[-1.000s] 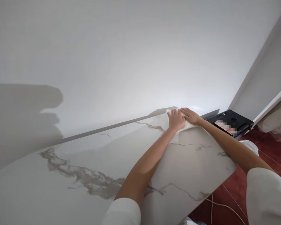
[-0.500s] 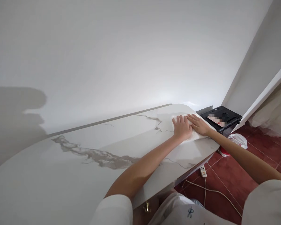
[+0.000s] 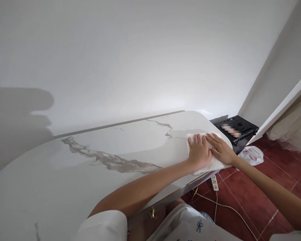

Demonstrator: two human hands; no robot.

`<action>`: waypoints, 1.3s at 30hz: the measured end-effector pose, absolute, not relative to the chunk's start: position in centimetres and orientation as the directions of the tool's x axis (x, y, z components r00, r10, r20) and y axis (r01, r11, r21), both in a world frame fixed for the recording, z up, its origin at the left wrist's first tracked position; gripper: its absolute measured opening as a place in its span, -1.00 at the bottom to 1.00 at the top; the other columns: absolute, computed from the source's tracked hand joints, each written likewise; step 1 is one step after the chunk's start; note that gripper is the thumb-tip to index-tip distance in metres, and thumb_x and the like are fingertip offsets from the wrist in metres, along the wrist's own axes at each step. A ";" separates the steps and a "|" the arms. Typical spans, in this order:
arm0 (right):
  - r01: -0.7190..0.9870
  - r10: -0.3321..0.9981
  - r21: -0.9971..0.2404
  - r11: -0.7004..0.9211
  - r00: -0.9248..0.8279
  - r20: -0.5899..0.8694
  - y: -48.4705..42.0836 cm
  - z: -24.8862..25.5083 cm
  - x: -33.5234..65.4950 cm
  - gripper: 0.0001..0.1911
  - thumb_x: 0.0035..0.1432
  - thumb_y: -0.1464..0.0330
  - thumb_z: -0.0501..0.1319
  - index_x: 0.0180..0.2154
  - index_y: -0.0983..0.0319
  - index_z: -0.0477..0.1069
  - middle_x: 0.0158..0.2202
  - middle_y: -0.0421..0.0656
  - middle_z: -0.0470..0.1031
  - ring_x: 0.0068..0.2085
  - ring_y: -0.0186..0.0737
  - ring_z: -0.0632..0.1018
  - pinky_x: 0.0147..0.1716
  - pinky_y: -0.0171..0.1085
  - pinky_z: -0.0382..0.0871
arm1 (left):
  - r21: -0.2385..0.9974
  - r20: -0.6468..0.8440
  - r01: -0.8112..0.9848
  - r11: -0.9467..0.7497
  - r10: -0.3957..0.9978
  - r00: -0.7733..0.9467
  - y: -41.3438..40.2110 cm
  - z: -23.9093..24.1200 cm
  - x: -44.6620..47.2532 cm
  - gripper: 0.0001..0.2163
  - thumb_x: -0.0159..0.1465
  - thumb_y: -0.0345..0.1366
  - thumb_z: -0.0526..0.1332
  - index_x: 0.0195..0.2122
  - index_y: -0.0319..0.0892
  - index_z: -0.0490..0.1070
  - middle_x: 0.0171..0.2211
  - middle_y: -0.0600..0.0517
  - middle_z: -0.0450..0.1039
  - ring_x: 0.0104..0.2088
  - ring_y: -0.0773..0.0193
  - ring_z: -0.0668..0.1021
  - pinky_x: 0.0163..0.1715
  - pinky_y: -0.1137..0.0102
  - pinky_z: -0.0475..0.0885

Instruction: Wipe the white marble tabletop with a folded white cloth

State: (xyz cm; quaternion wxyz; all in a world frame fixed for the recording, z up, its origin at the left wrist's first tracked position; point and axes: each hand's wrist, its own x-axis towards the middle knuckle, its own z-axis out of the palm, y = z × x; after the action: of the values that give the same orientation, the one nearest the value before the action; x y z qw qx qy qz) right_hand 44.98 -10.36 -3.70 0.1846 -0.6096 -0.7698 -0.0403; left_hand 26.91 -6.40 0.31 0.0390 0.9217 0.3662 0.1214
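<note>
A white cloth (image 3: 217, 164) lies on the white marble-patterned tabletop (image 3: 130, 144), near its right front edge. My left hand (image 3: 199, 152) presses flat on the cloth with fingers stretched out and together. Beside it, my right hand (image 3: 220, 149) also lies flat on the cloth, fingers extended. Both arms reach forward from white sleeves. Most of the cloth is hidden under the two hands.
A white wall rises behind the table. A black device (image 3: 234, 129) sits past the table's right end. On the red tiled floor lie a white power strip (image 3: 214, 183) with its cable and a plastic bag (image 3: 252, 155). A pale curtain hangs at far right.
Both hands have slid the cloth from the table's far right corner toward me, to the near right edge. The camera view has dropped and shifted.
</note>
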 end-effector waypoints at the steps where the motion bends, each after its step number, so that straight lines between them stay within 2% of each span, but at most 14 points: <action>1: 0.953 0.922 -0.163 0.257 -0.191 0.337 -10.5 -3.6 45.3 -0.35 0.33 0.27 -0.02 0.41 0.15 0.01 0.41 -0.10 0.06 0.42 0.08 0.05 0.34 0.21 0.10 | 0.170 0.199 0.661 -0.731 0.683 0.703 -6.5 0.2 27.2 -0.45 0.37 -0.26 -0.05 0.35 -0.38 0.07 0.36 -0.34 0.07 0.37 -0.17 0.11 0.30 -0.19 0.02; 10: 0.954 0.925 -0.174 0.246 -0.177 0.336 -8.7 -2.9 51.4 -0.40 0.35 0.27 -0.05 0.38 0.12 0.10 0.37 -0.13 0.19 0.39 -0.02 0.16 0.37 0.16 0.04 | 0.234 0.215 0.618 -0.751 0.660 0.720 -4.8 1.0 32.6 -0.44 0.39 -0.21 -0.07 0.33 -0.46 0.07 0.35 -0.39 0.07 0.36 -0.18 0.11 0.31 -0.17 -0.01; 19: 0.973 0.924 -0.142 0.182 -0.119 0.363 -1.5 -3.7 54.4 -0.42 0.36 0.31 -0.14 0.36 0.19 0.13 0.35 -0.04 0.23 0.38 0.00 0.19 0.33 0.21 0.12 | 0.248 0.295 0.595 -0.765 0.644 0.706 2.3 0.2 36.2 -0.53 0.38 -0.24 -0.05 0.28 -0.30 0.17 0.26 -0.28 0.21 0.29 -0.08 0.19 0.30 -0.10 0.02; 26: 0.977 0.925 -0.157 0.141 -0.074 0.374 6.0 -3.5 53.8 -0.42 0.32 0.33 -0.15 0.31 0.22 0.22 0.33 -0.06 0.27 0.35 -0.04 0.25 0.32 0.11 0.17 | 0.263 0.322 0.630 -0.731 0.682 0.657 8.3 0.2 36.1 -0.55 0.38 -0.27 -0.06 0.26 -0.29 0.19 0.22 -0.27 0.25 0.26 -0.04 0.23 0.29 -0.09 0.04; 31: 0.983 0.929 -0.147 0.109 -0.048 0.366 9.8 -3.0 52.5 -0.42 0.28 0.35 -0.11 0.29 0.15 0.24 0.31 -0.12 0.31 0.34 -0.05 0.28 0.30 0.10 0.21 | 0.259 0.296 0.665 -0.701 0.712 0.636 11.7 0.4 35.6 -0.53 0.39 -0.27 -0.08 0.29 -0.29 0.16 0.28 -0.25 0.19 0.31 0.00 0.19 0.31 -0.07 0.01; 39: 0.989 0.922 -0.081 0.121 -0.082 0.378 14.7 -2.2 47.1 -0.43 0.29 0.39 -0.11 0.29 0.21 0.24 0.29 -0.08 0.33 0.31 -0.03 0.31 0.23 0.04 0.28 | 0.223 0.270 0.711 -0.667 0.743 0.613 16.3 0.6 31.5 -0.53 0.39 -0.28 -0.09 0.30 -0.22 0.15 0.29 -0.22 0.21 0.33 0.02 0.19 0.30 -0.07 0.03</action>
State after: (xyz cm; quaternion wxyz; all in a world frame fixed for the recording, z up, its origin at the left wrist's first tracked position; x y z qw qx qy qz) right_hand 47.15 14.73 -2.19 0.1709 -0.6557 -0.7288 -0.0982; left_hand 31.50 16.33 0.57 0.0466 0.8968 0.4051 0.1718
